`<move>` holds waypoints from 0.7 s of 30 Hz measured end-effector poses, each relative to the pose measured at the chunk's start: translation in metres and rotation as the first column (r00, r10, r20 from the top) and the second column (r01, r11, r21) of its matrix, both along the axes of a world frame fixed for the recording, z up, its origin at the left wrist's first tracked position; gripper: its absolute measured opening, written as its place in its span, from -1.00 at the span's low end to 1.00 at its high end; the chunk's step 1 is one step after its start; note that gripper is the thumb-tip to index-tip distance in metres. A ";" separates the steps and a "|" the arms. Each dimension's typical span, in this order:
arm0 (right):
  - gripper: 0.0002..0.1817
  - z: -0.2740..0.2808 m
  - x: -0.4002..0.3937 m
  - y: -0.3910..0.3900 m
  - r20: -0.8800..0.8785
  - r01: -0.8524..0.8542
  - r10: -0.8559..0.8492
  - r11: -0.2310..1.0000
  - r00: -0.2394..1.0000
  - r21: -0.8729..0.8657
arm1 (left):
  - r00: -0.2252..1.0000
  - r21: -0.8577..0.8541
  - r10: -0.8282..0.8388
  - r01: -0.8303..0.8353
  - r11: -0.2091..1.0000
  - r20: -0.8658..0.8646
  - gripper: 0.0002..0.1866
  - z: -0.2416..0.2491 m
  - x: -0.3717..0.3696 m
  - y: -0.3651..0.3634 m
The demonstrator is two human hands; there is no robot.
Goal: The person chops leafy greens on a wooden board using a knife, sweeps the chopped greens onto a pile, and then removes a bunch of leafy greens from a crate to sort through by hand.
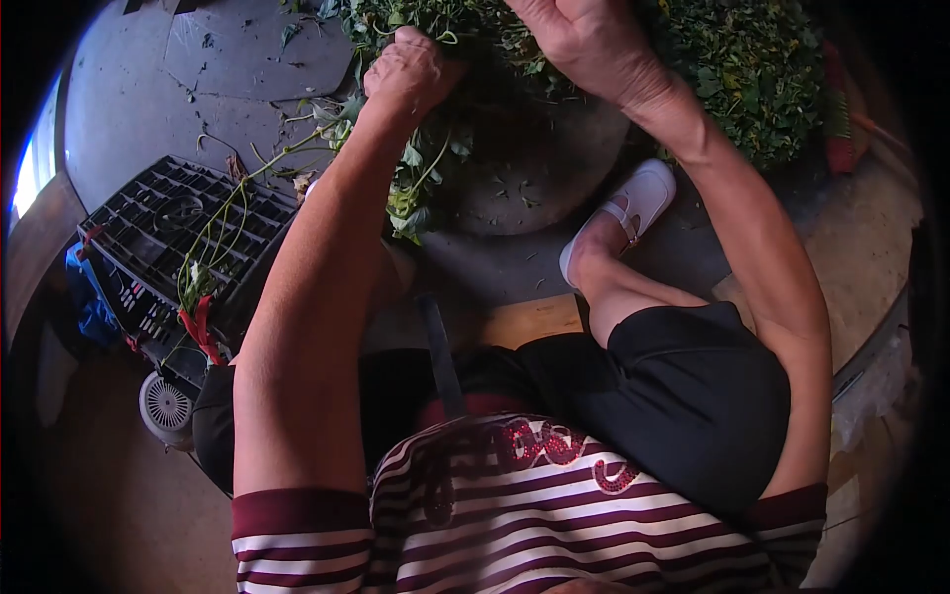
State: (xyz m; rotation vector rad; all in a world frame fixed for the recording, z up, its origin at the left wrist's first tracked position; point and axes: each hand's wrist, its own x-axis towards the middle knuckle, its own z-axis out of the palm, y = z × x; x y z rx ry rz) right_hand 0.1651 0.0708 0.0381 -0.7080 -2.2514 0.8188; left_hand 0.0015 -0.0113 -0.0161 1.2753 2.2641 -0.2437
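My left hand is closed in a fist at the top of the view, among green leafy vines. Some stems trail below it and to its left. Farther right, my right hand is raised over the greenery, its fingers cut off by the top edge, so whether it grips anything is hidden. A dense heap of green leaves and stems lies beyond and to the right of that hand.
An overturned black plastic crate stands at left, with a long vine and a red ribbon on it. Below it sits a small round fan. A round dark slab lies near my white shoe.
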 end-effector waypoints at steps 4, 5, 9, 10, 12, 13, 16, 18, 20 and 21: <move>-0.80 0.018 -0.005 -0.002 -0.126 0.036 -0.023 0.994 0.992 0.099 | 1.000 -0.018 -0.005 0.005 1.000 0.016 -0.25 0.002 0.000 0.000; -0.79 0.012 -0.004 -0.007 -0.108 0.074 -0.064 0.993 0.992 0.089 | 0.999 -0.019 0.007 -0.006 1.000 0.033 -0.26 0.003 0.000 0.000; -0.73 -0.051 0.024 -0.050 0.382 0.081 0.041 0.951 0.923 -0.299 | 0.999 -0.041 0.022 -0.021 0.999 0.025 -0.28 0.003 0.001 0.000; -0.73 -0.056 0.029 -0.047 0.434 0.107 0.029 0.952 0.901 -0.286 | 0.999 -0.036 0.023 -0.022 0.999 0.024 -0.29 0.002 0.001 -0.001; -0.74 -0.060 0.033 -0.034 0.408 0.132 -0.011 0.953 0.913 -0.271 | 0.999 -0.015 0.033 -0.033 0.999 0.027 -0.32 0.002 0.001 -0.001; -0.75 -0.055 0.036 -0.026 0.428 0.146 -0.031 0.960 0.903 -0.238 | 0.999 -0.004 0.035 -0.035 0.999 0.038 -0.33 0.005 0.002 0.000; -0.74 -0.049 0.045 -0.013 0.413 0.119 -0.018 0.968 0.911 -0.219 | 0.997 0.001 -0.047 0.047 0.999 0.057 -0.44 0.011 0.001 -0.003; -0.72 -0.048 0.043 -0.014 0.404 0.134 -0.033 0.965 0.914 -0.224 | 0.997 -0.003 -0.066 0.066 0.998 0.041 -0.49 0.007 0.001 -0.005; -0.75 -0.044 0.041 -0.012 0.406 0.107 -0.007 0.968 0.914 -0.225 | 0.932 0.080 -0.363 0.363 0.928 -0.012 -0.61 0.000 0.002 -0.008; -0.75 -0.038 0.040 -0.010 0.408 0.111 -0.009 0.968 0.913 -0.226 | 0.926 0.057 -0.379 0.378 0.924 -0.010 -0.67 0.001 0.002 -0.007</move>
